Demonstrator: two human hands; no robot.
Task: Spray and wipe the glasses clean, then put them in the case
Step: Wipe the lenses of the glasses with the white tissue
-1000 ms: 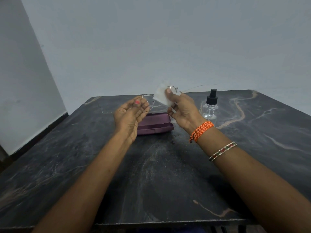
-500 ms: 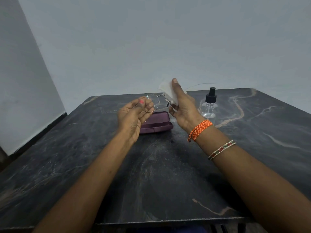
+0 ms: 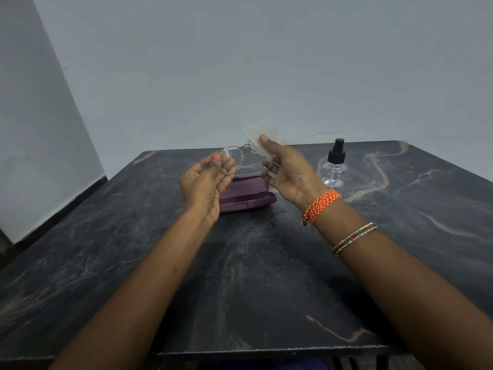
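One camera, worn on the person's head, looks forward and down across the dark table (image 3: pixel 253 289) toward the far wall (image 3: pixel 266 76). Both forearms reach in from the near edge, close below it.

Thin metal-framed glasses (image 3: pixel 234 158), white cloth (image 3: pixel 262 141), matt marble-veined table (image 3: pixel 266 276).

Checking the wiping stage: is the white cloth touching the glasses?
Touching. In the head view the right hand presses the white cloth around one lens of the glasses, covering it.
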